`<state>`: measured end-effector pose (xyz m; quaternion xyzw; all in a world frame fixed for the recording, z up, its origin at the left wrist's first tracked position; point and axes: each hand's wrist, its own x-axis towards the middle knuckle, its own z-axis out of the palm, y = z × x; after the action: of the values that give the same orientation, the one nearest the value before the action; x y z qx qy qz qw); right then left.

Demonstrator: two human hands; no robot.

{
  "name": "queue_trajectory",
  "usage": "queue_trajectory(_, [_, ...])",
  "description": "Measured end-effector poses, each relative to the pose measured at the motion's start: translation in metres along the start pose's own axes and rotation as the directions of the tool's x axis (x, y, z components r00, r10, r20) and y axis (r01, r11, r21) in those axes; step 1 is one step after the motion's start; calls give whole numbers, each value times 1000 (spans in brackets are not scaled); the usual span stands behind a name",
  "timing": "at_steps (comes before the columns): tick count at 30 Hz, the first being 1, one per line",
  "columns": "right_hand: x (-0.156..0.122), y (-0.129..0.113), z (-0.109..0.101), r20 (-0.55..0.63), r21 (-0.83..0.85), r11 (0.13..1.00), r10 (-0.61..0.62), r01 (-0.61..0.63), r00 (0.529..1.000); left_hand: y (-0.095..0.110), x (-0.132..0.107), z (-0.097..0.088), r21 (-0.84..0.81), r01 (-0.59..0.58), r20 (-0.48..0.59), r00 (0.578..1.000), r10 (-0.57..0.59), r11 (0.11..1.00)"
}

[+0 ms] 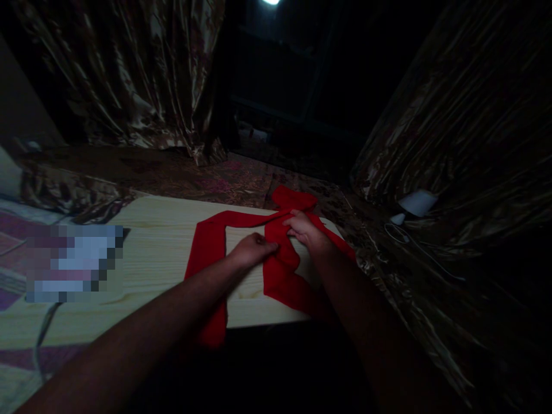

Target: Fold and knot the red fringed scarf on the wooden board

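A long red cloth point(207, 244) lies bent across a pale wooden board point(159, 253). One strip runs down the board's left middle and hangs over the near edge. Another bunches at the right. My left hand point(252, 249) is closed in a pinch on a fold of the red cloth at its middle. My right hand point(306, 229) grips the bunched red cloth just right of it, fingers curled. The two hands are almost touching.
Shiny patterned curtains point(129, 86) hang at the back left and along the right point(452, 172). A white lamp-like object point(416, 202) with a thin cord lies at the right. A patterned bedcover point(17, 241) is at the left. The room is dark.
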<state>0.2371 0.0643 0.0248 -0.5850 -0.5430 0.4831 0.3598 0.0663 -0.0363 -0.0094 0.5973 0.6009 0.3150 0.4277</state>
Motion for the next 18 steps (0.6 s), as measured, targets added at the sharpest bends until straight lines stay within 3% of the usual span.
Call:
queue_trajectory(2, [0,0,0,-24,-19,1000,3,-3,1000,2,-5,23,-18,33,8,999,-33,999])
queue_trajectory(4, [1,2,-2,-37,-44,999,0,-1,999,0,-11,34,66,6,-2,1000,-6,998])
queue_trajectory(8, [6,11,-7,-55,-104,995,-13,7,998,-6,-24,32,189,-46,21,999,43,981])
queue_trajectory(12, [11,20,-9,-27,-26,1000,-6,5,1000,-8,-38,19,-128,-50,133,989,67,990])
queue_trajectory(15, [15,27,-9,4,-3,1000,27,-27,1000,-7,-50,5,-381,36,271,960,75,924])
queue_trajectory(18, [18,33,-16,-50,-257,966,-11,-2,999,-6,-59,-14,-427,105,313,949,38,898])
